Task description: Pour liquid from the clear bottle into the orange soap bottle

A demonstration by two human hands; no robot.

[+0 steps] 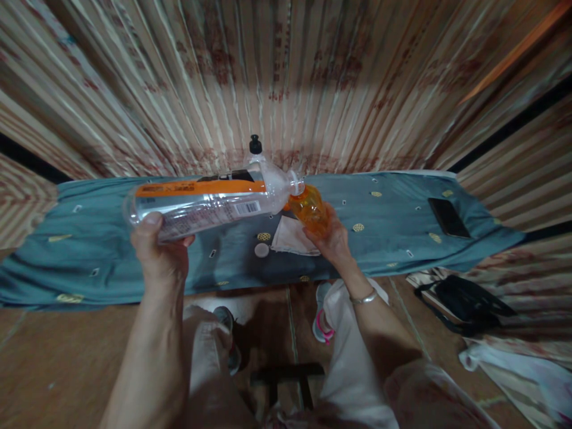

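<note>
My left hand (161,247) is wrapped round the lower end of a large clear plastic bottle (203,205) with an orange and silver label. The bottle lies nearly level in the air, its mouth pointing right. Its neck meets the top of a small orange see-through bottle (308,210), which tilts toward it; whether liquid passes between them I cannot tell. Fingers of my right hand (333,235) close round the orange bottle. Below them a folded white cloth (292,238) and a round white cap (261,250) lie on the table. Behind the large bottle stands another with a black cap (255,145).
A green-blue patterned cloth covers the long narrow table (384,238). Toward its right end lies a black phone (448,217). Pleated curtains (277,77) hang behind it. On the floor at right are a black bag (469,301) and a white plastic bag (522,369).
</note>
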